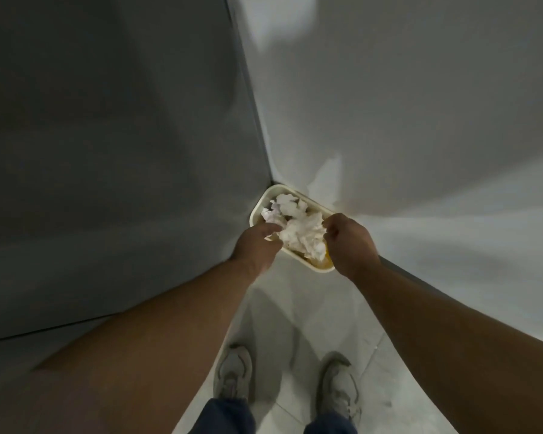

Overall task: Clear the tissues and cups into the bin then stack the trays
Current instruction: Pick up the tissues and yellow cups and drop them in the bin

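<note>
A cream rectangular bin [259, 211] stands on the floor in the corner between a grey panel and a white wall. It is filled with crumpled white tissues [298, 227], and something yellow [325, 258] shows at its near right end. My left hand [257, 245] reaches in from the left, its fingers on the near tissue clump. My right hand [348, 242] is curled over the bin's right rim, fingers closed at the edge of the same clump. Whether either hand truly grips the tissue is unclear. No cups or trays are visible.
A tall grey panel [123, 151] rises on the left and a white wall [420, 120] on the right, meeting behind the bin. My two grey shoes [232, 377] stand on light floor tiles [295, 308] just in front of the bin.
</note>
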A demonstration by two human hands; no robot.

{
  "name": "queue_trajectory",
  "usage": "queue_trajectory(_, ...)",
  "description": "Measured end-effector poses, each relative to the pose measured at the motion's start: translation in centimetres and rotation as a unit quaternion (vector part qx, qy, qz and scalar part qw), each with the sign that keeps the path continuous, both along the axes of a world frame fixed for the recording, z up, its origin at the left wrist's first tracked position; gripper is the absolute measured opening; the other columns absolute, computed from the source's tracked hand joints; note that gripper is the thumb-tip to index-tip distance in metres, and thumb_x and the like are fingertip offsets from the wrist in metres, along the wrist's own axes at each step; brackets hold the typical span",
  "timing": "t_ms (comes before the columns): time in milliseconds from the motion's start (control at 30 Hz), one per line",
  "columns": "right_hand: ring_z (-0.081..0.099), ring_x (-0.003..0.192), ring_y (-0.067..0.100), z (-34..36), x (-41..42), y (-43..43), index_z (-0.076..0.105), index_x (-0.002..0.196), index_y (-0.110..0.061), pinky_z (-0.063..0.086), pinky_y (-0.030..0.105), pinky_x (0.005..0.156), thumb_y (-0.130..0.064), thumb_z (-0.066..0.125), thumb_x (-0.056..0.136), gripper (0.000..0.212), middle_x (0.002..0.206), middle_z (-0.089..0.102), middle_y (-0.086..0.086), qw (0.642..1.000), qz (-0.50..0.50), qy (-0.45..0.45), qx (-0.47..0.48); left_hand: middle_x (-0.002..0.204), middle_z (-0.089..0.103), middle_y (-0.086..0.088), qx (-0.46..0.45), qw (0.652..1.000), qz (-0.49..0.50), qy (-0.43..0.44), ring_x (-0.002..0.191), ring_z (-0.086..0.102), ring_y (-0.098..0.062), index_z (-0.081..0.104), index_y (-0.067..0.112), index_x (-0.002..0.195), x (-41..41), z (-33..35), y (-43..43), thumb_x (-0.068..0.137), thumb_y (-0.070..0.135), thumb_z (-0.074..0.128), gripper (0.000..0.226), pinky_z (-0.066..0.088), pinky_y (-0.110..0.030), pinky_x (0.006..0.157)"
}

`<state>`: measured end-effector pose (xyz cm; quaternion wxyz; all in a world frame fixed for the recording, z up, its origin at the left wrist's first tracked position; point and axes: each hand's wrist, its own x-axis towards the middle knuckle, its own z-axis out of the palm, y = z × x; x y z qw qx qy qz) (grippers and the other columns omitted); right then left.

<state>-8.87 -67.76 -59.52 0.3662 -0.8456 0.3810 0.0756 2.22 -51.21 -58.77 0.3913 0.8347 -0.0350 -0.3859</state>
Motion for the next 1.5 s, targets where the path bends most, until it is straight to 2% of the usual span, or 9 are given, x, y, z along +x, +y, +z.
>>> queue_trajectory(133, 0.061, 0.081, 0.019, 5.5, 0.1, 0.1, 0.065, 0.095, -0.027, 0.047, 0.027, 0.066, -0.015, 0.050, 0.094, 0.019, 0.089, 0.066, -0.003, 1.000, -0.013, -0.013, 0.000, 0.105, 0.071, 0.000, -0.015, 0.997, 0.060, -0.043, 0.089, 0.065, -0.017, 0.072, 0.027, 0.096, -0.9, 4.5, 1.8, 0.093, 0.008, 0.067, 0.020, 0.050, -0.023, 0.081)
queue_trajectory(267, 0.060, 0.075, 0.015, 13.4, -0.1, 0.1, 0.064, 0.091, -0.029, 0.042, 0.022, 0.057, -0.018, 0.051, 0.092, 0.017, 0.083, 0.065, -0.008, 0.998, -0.041, -0.047, 0.014, 0.092, 0.067, 0.005, -0.018, 0.994, 0.066, -0.088, 0.072, 0.060, -0.012, 0.070, 0.033, 0.090, -2.0, 11.8, 3.3, 0.091, 0.007, 0.064, 0.026, 0.050, -0.024, 0.071)
queue_trajectory(367, 0.061, 0.072, 0.011, 20.4, -0.4, 0.6, 0.064, 0.089, -0.031, 0.045, 0.024, 0.059, -0.021, 0.053, 0.091, 0.014, 0.082, 0.065, -0.010, 0.995, -0.060, -0.080, 0.028, 0.093, 0.066, 0.010, -0.031, 0.992, 0.058, -0.107, 0.072, 0.061, -0.004, 0.070, 0.033, 0.092, -3.7, 18.3, 4.4, 0.090, 0.006, 0.063, 0.027, 0.044, -0.008, 0.062)
queue_trajectory(500, 0.060, 0.074, 0.002, 30.7, -0.8, 1.9, 0.063, 0.089, -0.033, 0.046, 0.025, 0.061, -0.025, 0.055, 0.091, 0.012, 0.082, 0.065, -0.016, 0.989, -0.057, -0.133, 0.029, 0.099, 0.069, 0.001, -0.077, 0.991, 0.066, -0.087, 0.075, 0.062, -0.012, 0.069, 0.036, 0.088, -6.6, 27.4, 6.2, 0.088, 0.005, 0.065, 0.031, 0.052, -0.026, 0.070)
queue_trajectory(667, 0.056, 0.074, -0.010, 44.4, 0.3, 4.2, 0.063, 0.093, -0.035, 0.042, 0.022, 0.064, -0.025, 0.061, 0.091, 0.010, 0.081, 0.062, -0.025, 0.975, -0.039, -0.219, -0.009, 0.102, 0.064, 0.020, -0.060, 0.991, -0.029, -0.112, 0.092, 0.062, 0.003, 0.065, 0.053, 0.087, -9.7, 39.1, 10.5, 0.083, 0.033, 0.065, 0.020, 0.050, -0.016, 0.083)
queue_trajectory(867, 0.060, 0.072, -0.004, 56.2, 5.3, 10.7, 0.065, 0.090, -0.031, 0.042, 0.018, 0.059, -0.024, 0.064, 0.091, 0.008, 0.075, 0.066, -0.013, 0.947, 0.067, -0.315, 0.006, 0.092, 0.070, 0.022, -0.077, 0.982, -0.063, -0.159, 0.084, 0.065, 0.005, 0.070, 0.040, 0.101, -9.0, 51.0, 17.1, 0.085, 0.040, 0.061, 0.019, 0.051, -0.012, 0.076)
queue_trajectory(1200, 0.060, 0.079, -0.006, 63.0, 15.9, 29.6, 0.064, 0.089, -0.033, 0.039, 0.001, 0.061, -0.022, 0.063, 0.090, 0.011, 0.080, 0.065, -0.021, 0.907, 0.275, -0.317, 0.024, 0.092, 0.075, -0.014, -0.149, 0.936, 0.214, -0.236, 0.084, 0.069, -0.030, 0.074, 0.018, 0.096, 0.2, 58.9, 35.5, 0.081, 0.024, 0.065, 0.018, 0.057, -0.053, 0.090)
queue_trajectory(1367, 0.060, 0.078, -0.003, 62.5, 22.8, 39.4, 0.065, 0.088, -0.029, 0.039, 0.003, 0.064, -0.021, 0.064, 0.091, 0.008, 0.082, 0.065, -0.017, 0.898, 0.328, -0.293, 0.017, 0.091, 0.076, 0.005, -0.093, 0.908, 0.293, -0.284, 0.089, 0.071, -0.015, 0.073, 0.027, 0.092, 7.6, 59.5, 45.1, 0.087, 0.017, 0.068, 0.012, 0.058, -0.037, 0.087)
queue_trajectory(1500, 0.060, 0.077, 0.004, 60.2, 28.8, 45.7, 0.064, 0.088, -0.031, 0.042, 0.018, 0.068, -0.032, 0.064, 0.091, 0.003, 0.083, 0.065, -0.015, 0.904, 0.346, -0.249, 0.009, 0.110, 0.071, 0.012, -0.015, 0.890, 0.315, -0.330, 0.097, 0.066, -0.005, 0.069, 0.030, 0.107, 14.3, 59.0, 51.5, 0.090, 0.024, 0.069, 0.018, 0.052, -0.025, 0.093)
